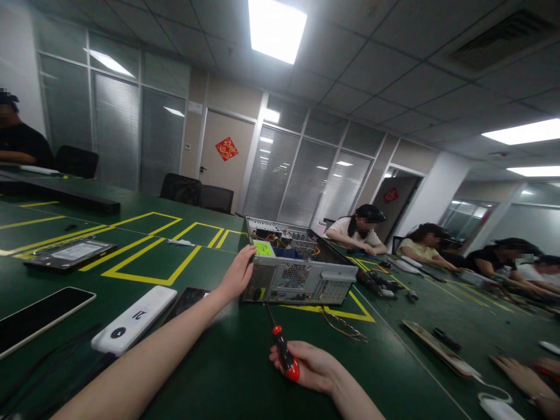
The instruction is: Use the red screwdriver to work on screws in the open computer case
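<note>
An opened computer case (pixel 306 280) lies on the green table with its rear metal panel facing me. Inside, on the left, sits a power supply with a bright green label (pixel 263 249); coloured wires run behind it. My left hand (pixel 237 273) grips the case's left rear corner, beside the power supply, with some fingers hidden. My right hand (pixel 308 364) is closed round the red and black handle of a screwdriver (pixel 284 353). The screwdriver's thin shaft points away from me, its tip near the lower edge of the rear panel; whether it touches cannot be told.
To the left are a white power bank (pixel 135 321), a phone (pixel 44 318), a dark phone (pixel 188 300) and a hard drive (pixel 72 252). Thin wires (pixel 343 326) lie before the case. Another phone (pixel 440 349) and a co-worker's hand (pixel 520 373) are at right; several people sit beyond.
</note>
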The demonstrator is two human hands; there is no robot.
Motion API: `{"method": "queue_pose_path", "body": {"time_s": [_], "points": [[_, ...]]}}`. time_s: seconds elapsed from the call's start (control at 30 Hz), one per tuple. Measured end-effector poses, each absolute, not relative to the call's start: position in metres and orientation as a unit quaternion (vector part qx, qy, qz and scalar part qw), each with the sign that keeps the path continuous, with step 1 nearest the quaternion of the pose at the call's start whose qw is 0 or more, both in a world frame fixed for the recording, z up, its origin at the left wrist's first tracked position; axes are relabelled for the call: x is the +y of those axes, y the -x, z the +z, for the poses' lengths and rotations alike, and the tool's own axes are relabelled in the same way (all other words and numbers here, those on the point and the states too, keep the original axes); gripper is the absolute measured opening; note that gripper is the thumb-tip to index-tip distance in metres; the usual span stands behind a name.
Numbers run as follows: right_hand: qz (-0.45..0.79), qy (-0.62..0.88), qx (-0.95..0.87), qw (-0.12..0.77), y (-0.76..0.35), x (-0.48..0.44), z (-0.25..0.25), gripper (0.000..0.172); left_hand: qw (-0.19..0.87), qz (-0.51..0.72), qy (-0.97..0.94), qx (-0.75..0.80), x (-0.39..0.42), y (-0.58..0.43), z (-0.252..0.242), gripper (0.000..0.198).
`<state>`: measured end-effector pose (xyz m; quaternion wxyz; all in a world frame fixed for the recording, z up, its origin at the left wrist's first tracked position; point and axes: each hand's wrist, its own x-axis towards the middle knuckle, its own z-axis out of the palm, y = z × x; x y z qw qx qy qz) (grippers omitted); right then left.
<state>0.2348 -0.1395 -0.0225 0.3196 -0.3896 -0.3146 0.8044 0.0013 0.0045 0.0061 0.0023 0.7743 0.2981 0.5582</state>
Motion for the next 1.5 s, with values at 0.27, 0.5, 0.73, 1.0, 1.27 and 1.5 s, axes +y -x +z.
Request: {"method": "queue_pose_path", "body": {"time_s": [0.27,0.5,0.73,1.0,1.27,1.5], "points": [[0.799,0.438,-0.301,0.282,-0.221,-0.14,-0.037,0.029,0.004,0.56,-0.772,0.3,0.005,-0.001,0.005,0.037],[0.844,0.321,-0.382,0.195,-0.235,-0.145,-0.018,0.056,0.006,0.56,-0.773,0.298,0.005,0.0,0.005,0.037],[0.829,0.362,-0.362,0.227,-0.239,-0.141,-0.024,0.046,0.006,0.56,-0.772,0.3,0.006,-0.001,0.006,0.036],[0.84,0.377,-0.3,0.249,-0.231,-0.142,-0.023,0.033,0.005,0.561,-0.772,0.299,0.008,0.0,0.003,0.038],[0.846,0.325,-0.372,0.203,-0.233,-0.145,-0.019,0.047,0.005,0.558,-0.772,0.304,0.004,0.0,0.006,0.036],[0.794,0.413,-0.371,0.247,-0.231,-0.145,-0.019,0.04,0.008,0.558,-0.773,0.302,0.005,0.0,0.006,0.036]]}}
